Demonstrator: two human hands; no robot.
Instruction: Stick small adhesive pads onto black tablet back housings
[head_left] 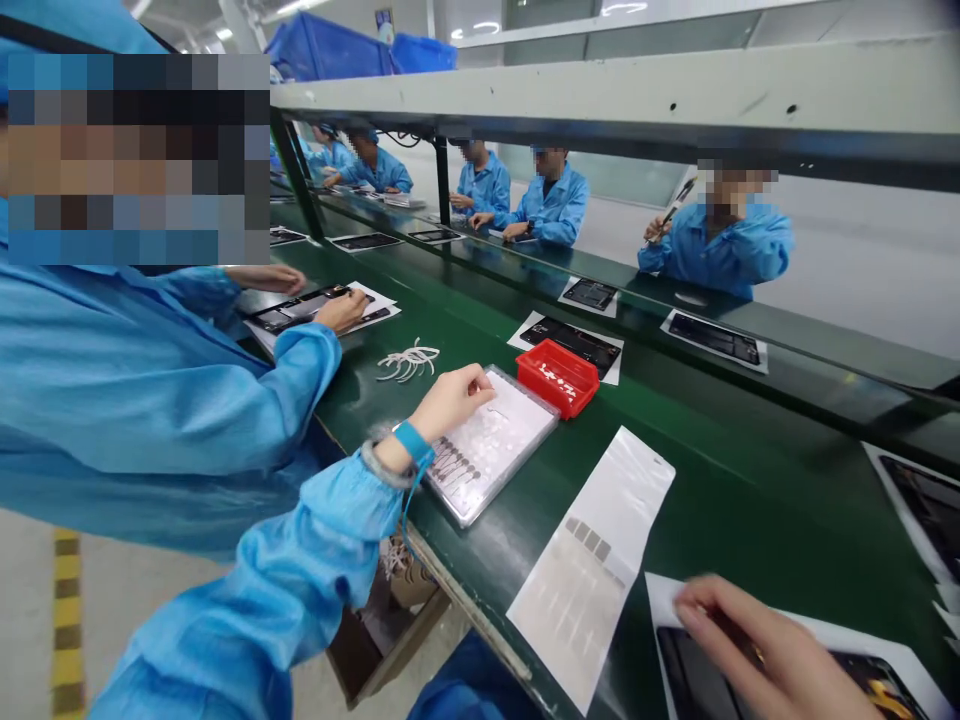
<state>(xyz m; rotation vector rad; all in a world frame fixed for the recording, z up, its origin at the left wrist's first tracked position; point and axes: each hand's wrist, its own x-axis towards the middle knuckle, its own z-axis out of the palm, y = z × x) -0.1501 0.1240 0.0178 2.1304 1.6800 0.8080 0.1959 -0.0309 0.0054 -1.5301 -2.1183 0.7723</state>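
My left hand [452, 402], with a blue strap at the wrist, is over a clear-edged tray [517, 440] with a white sheet and rows of small dark-tipped parts. Its fingertips are pinched together; what they hold, if anything, is too small to make out. At the lower right my right hand [772, 650] is over a dark device [697, 670] on white paper, thumb and fingers bent together, their tips partly hidden. Between the hands lies a white sheet [592, 570] with grey rectangular stickers. A red bin [559, 378] with small white pieces stands behind the tray.
A person in blue [150, 400] works close on the left over a device. White curled strips [409, 360] lie on the green table [465, 320]. More devices on paper line the belt. Across it several people sit below a low shelf beam [600, 100]. A box [409, 585] is below the table edge.
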